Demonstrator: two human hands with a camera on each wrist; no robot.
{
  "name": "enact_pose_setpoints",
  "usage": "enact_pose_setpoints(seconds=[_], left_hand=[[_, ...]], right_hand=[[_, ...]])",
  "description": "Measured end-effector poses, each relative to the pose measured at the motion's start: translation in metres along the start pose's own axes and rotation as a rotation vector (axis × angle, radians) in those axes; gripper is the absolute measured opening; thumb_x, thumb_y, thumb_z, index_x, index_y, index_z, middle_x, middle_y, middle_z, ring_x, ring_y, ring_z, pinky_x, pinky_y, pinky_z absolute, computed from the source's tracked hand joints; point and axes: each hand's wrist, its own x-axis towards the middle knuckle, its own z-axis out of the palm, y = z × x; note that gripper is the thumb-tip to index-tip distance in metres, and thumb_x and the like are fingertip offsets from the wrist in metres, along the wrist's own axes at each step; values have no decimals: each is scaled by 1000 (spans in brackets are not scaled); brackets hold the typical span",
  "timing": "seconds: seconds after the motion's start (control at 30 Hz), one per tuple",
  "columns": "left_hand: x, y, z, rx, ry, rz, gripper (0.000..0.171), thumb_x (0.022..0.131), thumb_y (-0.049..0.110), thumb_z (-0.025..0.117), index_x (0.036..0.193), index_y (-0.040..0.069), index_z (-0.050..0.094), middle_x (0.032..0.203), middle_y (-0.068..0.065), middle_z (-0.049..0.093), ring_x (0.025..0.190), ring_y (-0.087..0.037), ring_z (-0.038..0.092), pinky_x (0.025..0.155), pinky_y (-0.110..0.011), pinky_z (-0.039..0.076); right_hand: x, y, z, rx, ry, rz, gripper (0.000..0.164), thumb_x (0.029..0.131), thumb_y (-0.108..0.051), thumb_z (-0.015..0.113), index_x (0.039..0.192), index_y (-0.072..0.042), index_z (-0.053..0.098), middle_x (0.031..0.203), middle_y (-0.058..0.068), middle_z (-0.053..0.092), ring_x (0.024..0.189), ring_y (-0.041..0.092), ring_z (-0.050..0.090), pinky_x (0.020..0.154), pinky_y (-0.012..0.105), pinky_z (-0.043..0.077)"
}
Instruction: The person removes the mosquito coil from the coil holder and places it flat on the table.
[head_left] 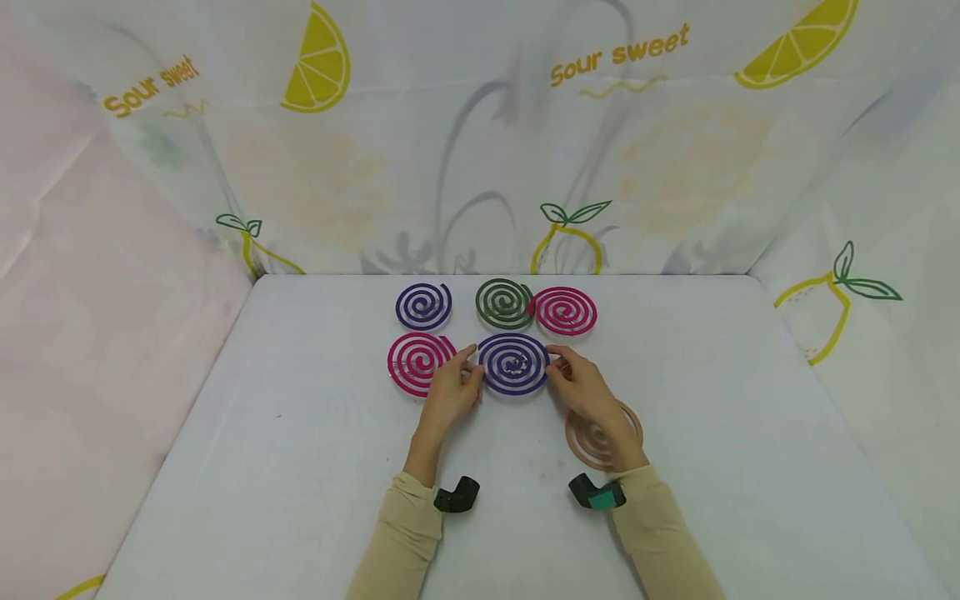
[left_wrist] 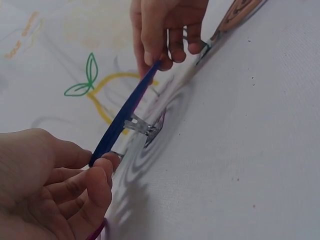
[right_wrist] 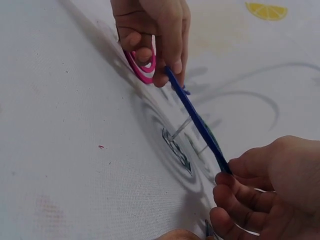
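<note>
over the white table [head_left: 300,492] | both hands [head_left: 450,390] [head_left: 585,387] pinching blue spiral [left_wrist: 119,121] at opposite edges | clear stem [left_wrist: 138,124] beneath

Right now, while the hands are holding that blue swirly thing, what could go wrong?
The blue spiral might tip or slide if the left hand and right hand let go unevenly, since a thin stand shows beneath it. The right forearm overlaps the brown spiral in the head view, so it could knock it. The left hand overlaps the nearer pink spiral there, so it might bump that too.
</note>
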Motion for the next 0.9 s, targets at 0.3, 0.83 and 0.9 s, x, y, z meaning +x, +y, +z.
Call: enact_pose_setpoints(seconds=[0.3, 0.83, 0.9], left_hand=[[0, 1, 0, -24, 8, 4, 43, 94, 17, 56, 135, 6, 49, 93, -10, 68, 47, -8, 53, 48, -22, 45], [0, 6, 0, -50, 23, 7, 41, 94, 16, 56, 134, 8, 52, 95, -11, 66, 48, -9, 54, 48, -22, 43], [0, 6, 0, -50, 21, 8, 41, 94, 16, 56, 134, 8, 52, 94, -11, 66, 49, -10, 54, 49, -22, 43]], right_hand=[[1, 1, -1, -19, -9, 1, 37, 95, -13, 51, 130, 0, 52, 98, 14, 64, 85, 20, 60, 74, 30, 47], [3, 4, 3, -91, -65, 33, 38, 95, -14, 51, 128, 3, 54, 98, 15, 66, 77, 16, 58, 67, 26, 45], [3, 5, 3, -85, -54, 32, 38, 94, -14, 52, 129, 2, 54, 98, 15, 65, 76, 15, 58, 66, 25, 45]])
